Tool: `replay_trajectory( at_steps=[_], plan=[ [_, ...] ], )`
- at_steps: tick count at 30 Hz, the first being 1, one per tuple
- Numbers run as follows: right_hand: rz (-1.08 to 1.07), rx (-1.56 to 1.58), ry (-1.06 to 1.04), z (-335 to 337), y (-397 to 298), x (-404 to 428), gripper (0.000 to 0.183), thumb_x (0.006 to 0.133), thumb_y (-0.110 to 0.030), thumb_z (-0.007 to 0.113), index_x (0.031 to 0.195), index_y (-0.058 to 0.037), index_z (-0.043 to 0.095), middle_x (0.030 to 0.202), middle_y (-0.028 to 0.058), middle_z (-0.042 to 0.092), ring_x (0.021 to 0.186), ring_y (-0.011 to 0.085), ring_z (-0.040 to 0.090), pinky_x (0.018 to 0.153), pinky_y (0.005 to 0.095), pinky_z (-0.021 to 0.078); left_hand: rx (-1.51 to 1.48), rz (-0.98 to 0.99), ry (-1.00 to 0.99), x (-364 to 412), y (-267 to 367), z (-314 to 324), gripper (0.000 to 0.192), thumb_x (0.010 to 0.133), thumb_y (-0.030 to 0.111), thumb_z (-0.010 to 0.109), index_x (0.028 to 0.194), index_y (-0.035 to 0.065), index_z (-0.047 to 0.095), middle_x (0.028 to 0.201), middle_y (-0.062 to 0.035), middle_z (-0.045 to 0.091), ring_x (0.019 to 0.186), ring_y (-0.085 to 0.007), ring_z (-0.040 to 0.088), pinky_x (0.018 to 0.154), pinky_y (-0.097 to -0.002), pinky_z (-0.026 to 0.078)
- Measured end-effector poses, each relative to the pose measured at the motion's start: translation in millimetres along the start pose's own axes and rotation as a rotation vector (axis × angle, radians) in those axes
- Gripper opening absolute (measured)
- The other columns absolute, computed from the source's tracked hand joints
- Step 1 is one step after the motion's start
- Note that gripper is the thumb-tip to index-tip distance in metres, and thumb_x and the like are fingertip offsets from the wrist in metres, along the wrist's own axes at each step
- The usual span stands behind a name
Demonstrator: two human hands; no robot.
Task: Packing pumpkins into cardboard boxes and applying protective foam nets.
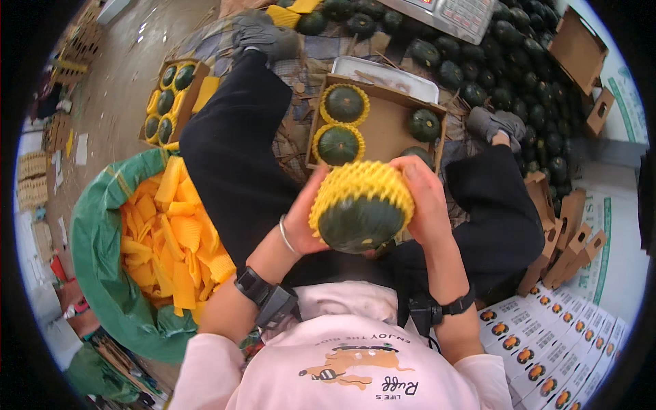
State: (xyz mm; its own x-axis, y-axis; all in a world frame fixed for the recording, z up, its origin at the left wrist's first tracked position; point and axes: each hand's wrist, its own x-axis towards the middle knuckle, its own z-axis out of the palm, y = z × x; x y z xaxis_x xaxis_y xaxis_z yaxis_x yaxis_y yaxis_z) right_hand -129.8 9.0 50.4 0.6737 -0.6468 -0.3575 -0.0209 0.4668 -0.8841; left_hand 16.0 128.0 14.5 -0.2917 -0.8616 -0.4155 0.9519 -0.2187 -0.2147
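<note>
Between my left hand (303, 218) and my right hand (426, 202) is a dark green kabocha squash (361, 223), gripped from both sides. A yellow foam net sleeve (361, 179) covers its upper part, and the lower part shows bare. Just beyond my hands lies an open cardboard box (387, 120). Two netted squashes, a far one (344, 104) and a near one (338, 145), fill its left side. A bare squash (424, 125) rests at its right side; another (417, 154) is partly hidden behind my right hand.
A green sack (97, 246) of yellow foam sleeves (177, 230) stands at my left. A packed box (200, 84) sits farther left. Loose squashes (512, 72) are piled at the far right, near a digital scale (456, 18) and white tray (348, 64). Printed cartons (548, 343) lie near right.
</note>
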Motion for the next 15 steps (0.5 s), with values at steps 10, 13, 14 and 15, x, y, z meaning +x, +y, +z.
replay_trajectory(
  at_steps=[10,13,14,15],
  plan=[
    [0.057,-0.086,-0.263,13,-1,-1,0.079,0.078,-0.013,0.068,0.141,-0.0028,0.023,0.136,0.012,0.038,0.123,0.0204,0.04,0.103,0.032,0.0313,0.521,0.627,0.107,-27,-11,8,0.076,0.076,-0.003,0.064,0.139,0.0114,0.023,0.13,-0.0079,0.042,0.122,-0.0216,0.043,0.101,-0.0384,0.038],
    [0.047,0.046,-0.309,2,2,-2,0.084,0.073,-0.006,0.071,0.141,-0.0029,0.023,0.135,0.0113,0.039,0.125,0.0196,0.038,0.105,0.0336,0.0295,0.422,0.572,0.074,-28,-8,14,0.076,0.076,-0.002,0.064,0.139,0.0105,0.024,0.131,-0.0087,0.042,0.121,-0.0222,0.044,0.101,-0.0386,0.039],
    [0.027,0.075,-0.333,1,2,-2,0.085,0.072,-0.006,0.072,0.141,-0.0032,0.023,0.136,0.0111,0.039,0.125,0.0192,0.037,0.105,0.0341,0.029,0.343,0.535,0.053,-29,-8,15,0.075,0.076,-0.002,0.064,0.139,0.0101,0.025,0.131,-0.0091,0.042,0.121,-0.0226,0.044,0.1,-0.0388,0.04],
    [0.026,0.033,-0.333,3,2,-4,0.088,0.071,-0.012,0.074,0.141,-0.0018,0.022,0.141,0.0162,0.03,0.129,0.0239,0.033,0.106,0.0371,0.0271,0.357,0.567,0.062,-29,-11,13,0.082,0.076,0.0,0.066,0.142,0.0103,0.018,0.131,-0.0116,0.042,0.12,-0.0228,0.045,0.1,-0.0381,0.04]
  ],
)
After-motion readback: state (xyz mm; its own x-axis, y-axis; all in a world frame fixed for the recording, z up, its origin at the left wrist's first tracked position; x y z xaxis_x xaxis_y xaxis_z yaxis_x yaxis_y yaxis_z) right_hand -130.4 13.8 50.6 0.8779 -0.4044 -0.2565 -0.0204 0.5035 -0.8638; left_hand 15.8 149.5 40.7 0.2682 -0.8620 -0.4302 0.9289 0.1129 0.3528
